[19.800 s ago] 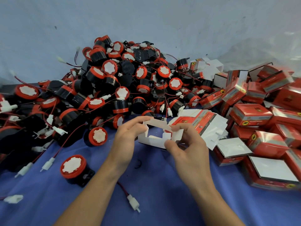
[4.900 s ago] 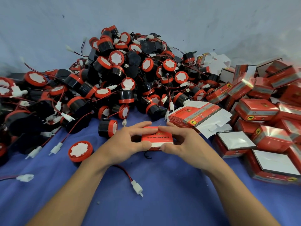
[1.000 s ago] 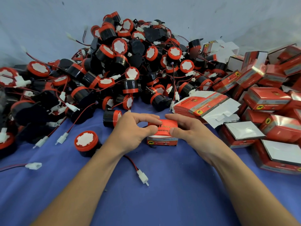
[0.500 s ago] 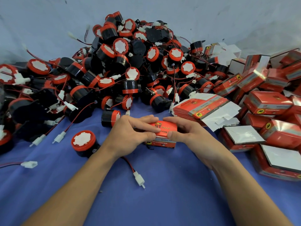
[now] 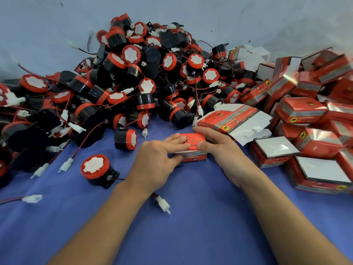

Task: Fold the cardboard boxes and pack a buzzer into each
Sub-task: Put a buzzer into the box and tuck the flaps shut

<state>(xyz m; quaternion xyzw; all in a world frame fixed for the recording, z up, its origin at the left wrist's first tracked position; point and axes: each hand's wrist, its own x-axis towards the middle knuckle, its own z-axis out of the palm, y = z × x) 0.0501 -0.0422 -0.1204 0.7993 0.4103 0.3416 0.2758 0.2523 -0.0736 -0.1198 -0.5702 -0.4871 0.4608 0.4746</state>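
In the middle of the frame, on the blue cloth-covered desk [image 5: 191, 236], one small red cardboard box [image 5: 193, 150] with white lettering sits between the person's two hands. The left hand [image 5: 158, 163] comes at it from the left. Its fingers lie across the box's top and its thumb presses the near lower edge, so it pinches the box. The right hand [image 5: 221, 150] wraps the box's right end, thumb on the top face near the front, fingers curled over the far side. Both hands grip the box, and its flaps look closed.

Behind, across the upper left and centre, rises one heap of black round buzzers [image 5: 145, 73] with red rims and white faces. Red wires and white plugs are tangled through it, and there are far too many to count.

Two lie clear of the heap:
- A buzzer on its side [image 5: 126, 139] sits up and left of the left hand's fingers.
- A face-up buzzer [image 5: 95, 169] lies left of the left wrist.

Two white plastic plugs lie loose on the cloth, a near plug [image 5: 163, 204] beside the left forearm and a far plug [image 5: 31, 198] at the left edge.

One stack of flat red-and-white box blanks [image 5: 229, 119] lies just beyond the right hand's fingers. At the right of the frame is a pile of folded red boxes [image 5: 301, 111], more than I can count.
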